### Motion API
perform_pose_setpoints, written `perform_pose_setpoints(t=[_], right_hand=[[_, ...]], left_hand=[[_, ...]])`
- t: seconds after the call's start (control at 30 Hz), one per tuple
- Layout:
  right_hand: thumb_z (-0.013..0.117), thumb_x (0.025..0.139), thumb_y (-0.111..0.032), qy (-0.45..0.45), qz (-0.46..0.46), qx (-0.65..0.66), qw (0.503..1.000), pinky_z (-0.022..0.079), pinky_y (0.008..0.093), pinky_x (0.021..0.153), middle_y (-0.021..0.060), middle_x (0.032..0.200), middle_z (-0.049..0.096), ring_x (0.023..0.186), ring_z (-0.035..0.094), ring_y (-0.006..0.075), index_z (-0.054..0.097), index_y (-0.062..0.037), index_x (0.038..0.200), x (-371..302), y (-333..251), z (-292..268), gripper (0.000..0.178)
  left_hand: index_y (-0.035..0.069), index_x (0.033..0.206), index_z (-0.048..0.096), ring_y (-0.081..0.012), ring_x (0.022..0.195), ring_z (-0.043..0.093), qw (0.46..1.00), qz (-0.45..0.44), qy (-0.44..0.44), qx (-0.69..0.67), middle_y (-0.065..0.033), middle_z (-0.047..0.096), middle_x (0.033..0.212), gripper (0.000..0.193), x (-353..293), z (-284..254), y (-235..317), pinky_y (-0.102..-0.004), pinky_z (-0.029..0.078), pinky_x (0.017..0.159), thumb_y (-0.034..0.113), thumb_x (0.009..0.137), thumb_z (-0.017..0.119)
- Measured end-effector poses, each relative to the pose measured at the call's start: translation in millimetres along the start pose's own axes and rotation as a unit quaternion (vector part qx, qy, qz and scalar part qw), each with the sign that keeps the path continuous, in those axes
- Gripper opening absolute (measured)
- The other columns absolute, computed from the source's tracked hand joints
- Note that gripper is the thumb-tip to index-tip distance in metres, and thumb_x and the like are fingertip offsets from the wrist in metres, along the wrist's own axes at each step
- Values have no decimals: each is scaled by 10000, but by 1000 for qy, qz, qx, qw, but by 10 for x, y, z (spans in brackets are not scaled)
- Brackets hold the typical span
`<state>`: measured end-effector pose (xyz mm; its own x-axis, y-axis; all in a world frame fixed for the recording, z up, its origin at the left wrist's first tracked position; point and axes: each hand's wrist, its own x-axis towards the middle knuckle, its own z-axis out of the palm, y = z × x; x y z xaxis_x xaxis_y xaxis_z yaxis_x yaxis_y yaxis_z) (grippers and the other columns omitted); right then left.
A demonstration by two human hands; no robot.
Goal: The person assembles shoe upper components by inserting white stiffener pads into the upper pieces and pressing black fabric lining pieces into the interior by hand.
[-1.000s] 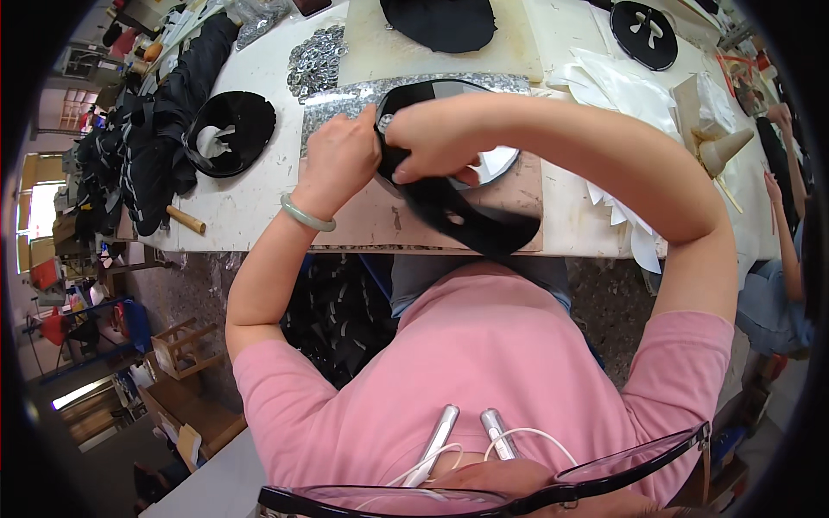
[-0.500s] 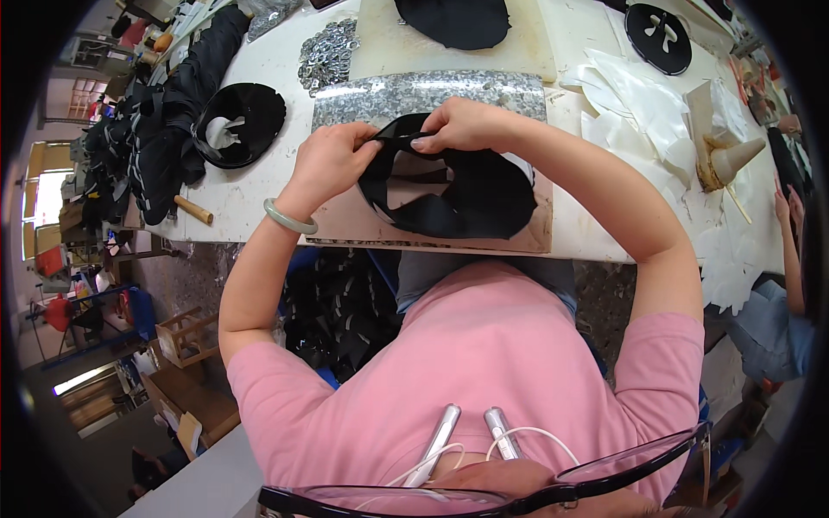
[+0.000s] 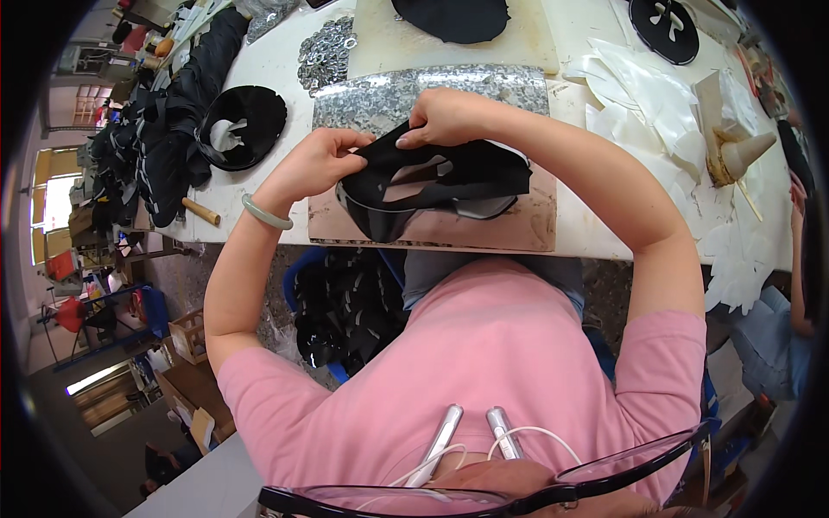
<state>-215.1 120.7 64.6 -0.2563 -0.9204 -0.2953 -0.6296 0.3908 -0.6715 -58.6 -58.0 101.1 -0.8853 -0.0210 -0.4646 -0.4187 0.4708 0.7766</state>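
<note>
Both pinched narrow: your left grip (image 3: 321,162) and right grip (image 3: 445,119) hold one black ring-shaped fabric piece (image 3: 475,171) over the flat pinkish-brown board (image 3: 484,236).

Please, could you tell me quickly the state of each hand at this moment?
Left hand: closed, pinching the black fabric piece at its upper-left edge.
Right hand: closed, pinching the same piece's upper edge.

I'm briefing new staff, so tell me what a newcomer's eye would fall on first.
Probably the black piece, pinched by the left hand and right hand just above centre. Next, the pink shirt, filling the lower middle. Then perhaps the shiny metal pile, beyond the left hand.
</note>
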Motion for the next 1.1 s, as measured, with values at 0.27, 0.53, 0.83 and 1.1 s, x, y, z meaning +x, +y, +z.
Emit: perform_pose_setpoints(t=[0.27, 0.53, 0.83, 1.1], right_hand=[[707, 766, -517, 2, 2, -18, 1000, 514, 396, 696, 160, 788, 683, 780, 667, 303, 725, -45, 865, -2, -67, -6, 483], [744, 684, -561, 63, 12, -137, 989, 531, 410, 705, 147, 801, 691, 791, 677, 320, 725, -55, 802, -146, -187, 122, 520], [785, 694, -441, -12, 28, -32, 999, 485, 396, 587, 145, 619, 621, 615, 628, 276, 680, 24, 734, -170, 110, -79, 478], [778, 701, -420, -16, 29, -35, 999, 476, 399, 574, 132, 615, 616, 595, 617, 261, 673, 25, 713, -76, 145, -104, 457]], left_hand=[[-64, 1331, 464, -104, 1014, 589, 987, -12, -82, -137, -91, 621, 1172, 486, -51, 70, 61, -235, 465, 916, -76, 845, 472], [-45, 1091, 655, -45, 762, 573, 994, -97, -42, 39, -2, 670, 864, 260, 51, 317, 180, -209, 477, 684, 138, 907, 634], [-69, 1172, 604, -58, 865, 578, 999, -31, -23, 0, -16, 658, 956, 280, 140, 335, -62, -218, 476, 795, 51, 925, 554], [-43, 1352, 460, -75, 984, 568, 994, 25, -78, -77, -50, 632, 1118, 452, 110, 364, 113, -228, 450, 893, -23, 904, 519]])
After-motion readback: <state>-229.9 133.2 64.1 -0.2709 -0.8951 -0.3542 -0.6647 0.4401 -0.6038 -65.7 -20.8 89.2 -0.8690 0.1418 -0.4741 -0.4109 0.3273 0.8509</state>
